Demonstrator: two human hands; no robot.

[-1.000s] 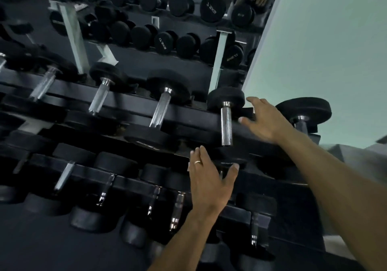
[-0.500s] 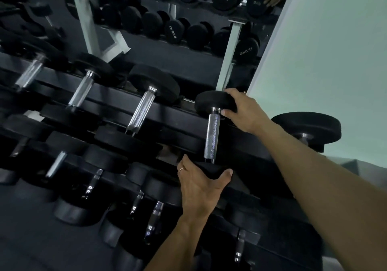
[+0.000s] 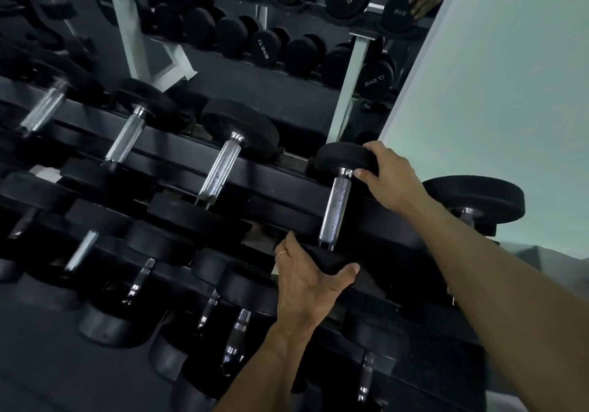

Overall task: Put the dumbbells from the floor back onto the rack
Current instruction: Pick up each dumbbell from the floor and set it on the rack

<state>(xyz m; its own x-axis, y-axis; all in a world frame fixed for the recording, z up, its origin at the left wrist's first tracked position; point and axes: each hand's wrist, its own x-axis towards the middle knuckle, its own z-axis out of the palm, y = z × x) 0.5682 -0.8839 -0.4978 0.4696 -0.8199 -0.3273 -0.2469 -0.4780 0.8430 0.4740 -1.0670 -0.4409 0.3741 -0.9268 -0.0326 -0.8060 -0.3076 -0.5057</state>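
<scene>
Black dumbbell (image 3: 338, 199), no legible marking

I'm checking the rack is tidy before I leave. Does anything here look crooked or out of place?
Nothing stands out. The dumbbell under both hands sits across the top rack like its neighbours, the left hand on its near end, the right hand on its far end.

A dumbbell (image 3: 338, 201) lies across the rack (image 3: 280, 188), between neighbour dumbbells (image 3: 229, 153) left and right.
</scene>
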